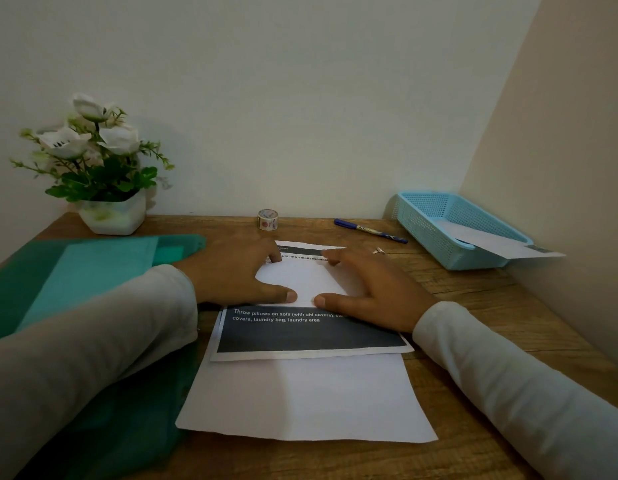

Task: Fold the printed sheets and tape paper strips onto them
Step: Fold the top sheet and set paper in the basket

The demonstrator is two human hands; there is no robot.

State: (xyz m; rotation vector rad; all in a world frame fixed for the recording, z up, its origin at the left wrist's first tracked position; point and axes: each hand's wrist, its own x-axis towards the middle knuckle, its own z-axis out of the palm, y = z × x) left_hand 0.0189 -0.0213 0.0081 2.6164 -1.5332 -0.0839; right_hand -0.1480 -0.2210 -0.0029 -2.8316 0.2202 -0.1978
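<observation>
— Pale sleeves (pixel 93 341) fill the near corners, and between them a plain white sheet (pixel 300 400) lies at the near edge of the table (pixel 474 306). Where is the printed sheet?

— Just beyond it, overlapping its far edge: the printed sheet (pixel 300 336) sits mid-table, its dark band of white text toward us.

— Is it being held?

— Pressed, not held. The left grip (pixel 231 271) and the right grip (pixel 370 292) lie flat and open on it, fingers spread over a white flap (pixel 300 278) that looks folded over. The thumbs almost meet at the flap's near edge.

— How will it handle?

— My guess is light, thin and limp. It should slide easily on the sheet beneath, so one palm ought to pin it while the other runs the crease. To lift it, pinch a corner or a free edge gently, since a wrong crease will stay.

— And the tape?

— A patterned tape roll (pixel 267 220) stands far centre, apart from both hands. A blue pen (pixel 370 231) lies to its right, and a blue basket (pixel 429 230) with paper in it sits far right. A green folder (pixel 75 271) is on the left. I can't pick out any paper strips.
</observation>
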